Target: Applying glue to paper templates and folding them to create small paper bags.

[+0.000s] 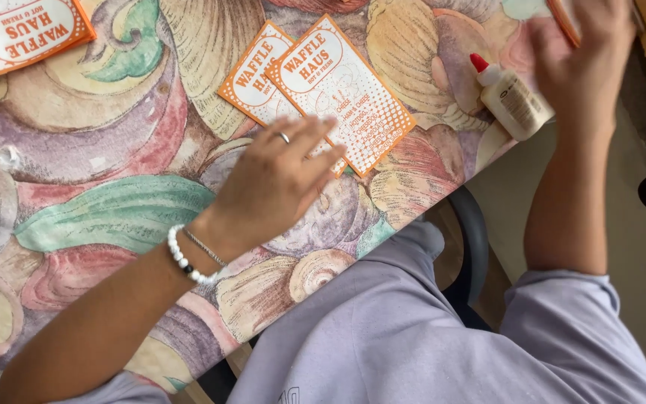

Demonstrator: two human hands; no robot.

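My left hand [278, 183] lies flat, fingers spread, on the patterned table, its fingertips on the near edge of an orange-and-white printed card [345, 101]. A second matching card [252, 78] lies partly under the first. A ring sits on one finger, and a white bead bracelet circles the wrist. My right hand [585, 56] is raised at the upper right, blurred, gripping the edge of another orange-edged card [562, 19]. A white glue bottle with a red cap [510, 97] lies on the table just left of that hand.
A stack of the same orange cards [20, 30] sits at the top left. The table [114, 150] has a colourful shell-and-leaf pattern; its edge runs diagonally past my lap. A dark chair [472, 247] shows below the edge.
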